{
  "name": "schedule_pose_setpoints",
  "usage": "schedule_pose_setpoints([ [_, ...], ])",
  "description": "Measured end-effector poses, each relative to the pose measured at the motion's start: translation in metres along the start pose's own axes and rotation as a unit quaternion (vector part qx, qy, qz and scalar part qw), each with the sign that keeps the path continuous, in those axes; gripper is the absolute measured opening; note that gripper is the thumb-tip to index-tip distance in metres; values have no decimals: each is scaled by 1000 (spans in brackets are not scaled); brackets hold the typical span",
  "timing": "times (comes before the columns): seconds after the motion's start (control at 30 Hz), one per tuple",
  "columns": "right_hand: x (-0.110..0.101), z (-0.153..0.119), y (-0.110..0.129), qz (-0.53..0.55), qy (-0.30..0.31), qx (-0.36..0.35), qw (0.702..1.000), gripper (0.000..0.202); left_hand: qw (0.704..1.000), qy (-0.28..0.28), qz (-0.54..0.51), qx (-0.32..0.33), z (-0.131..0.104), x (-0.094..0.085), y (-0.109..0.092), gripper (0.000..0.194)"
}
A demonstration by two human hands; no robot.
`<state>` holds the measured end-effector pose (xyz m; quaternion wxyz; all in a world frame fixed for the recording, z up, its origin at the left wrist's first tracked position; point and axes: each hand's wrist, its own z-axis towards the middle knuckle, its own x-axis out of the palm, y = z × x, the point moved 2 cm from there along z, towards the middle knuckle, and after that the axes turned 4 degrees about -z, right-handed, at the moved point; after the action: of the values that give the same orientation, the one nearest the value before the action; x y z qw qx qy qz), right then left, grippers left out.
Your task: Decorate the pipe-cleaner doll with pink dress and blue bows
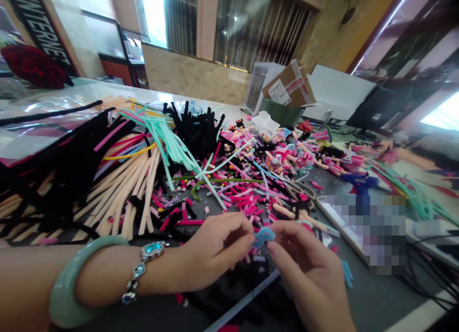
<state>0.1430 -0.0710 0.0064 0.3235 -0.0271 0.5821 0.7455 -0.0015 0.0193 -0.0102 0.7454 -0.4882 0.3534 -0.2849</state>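
Between my two hands is a small light-blue piece of bent pipe cleaner (263, 237), curled into a loop. My left hand (218, 243) pinches its left side between thumb and forefinger. On the other side, my right hand (308, 262) grips it with thumb and forefinger as well. A jade-coloured bangle (66, 289) and a jewelled bracelet (139, 270) circle my left wrist. Just beyond my fingers lie many short pink pipe cleaner cuttings (247, 205). A pale blue-grey strip (244, 301) runs slantwise across the table below my hands.
Bundles of beige (125, 188), black (193, 131) and mint pipe cleaners (172, 141) cover the left. Scissors (301, 186), a blue glue gun (360, 184) and a pixelated phone-like device (362, 231) lie right. Small pink figures (290, 153) pile behind, before a cardboard box (289, 86).
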Motion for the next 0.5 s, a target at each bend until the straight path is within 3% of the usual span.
schedule_pose_setpoints([
  [0.27, 2, 2, -1, -6, 61, 62, 996, 14, 996, -39, -78, -24, 1, 1, 5, 25],
  [0.5, 3, 4, -6, 111, 62, 157, 979, 30, 989, -37, -124, -72, 1, 3, 8, 23],
])
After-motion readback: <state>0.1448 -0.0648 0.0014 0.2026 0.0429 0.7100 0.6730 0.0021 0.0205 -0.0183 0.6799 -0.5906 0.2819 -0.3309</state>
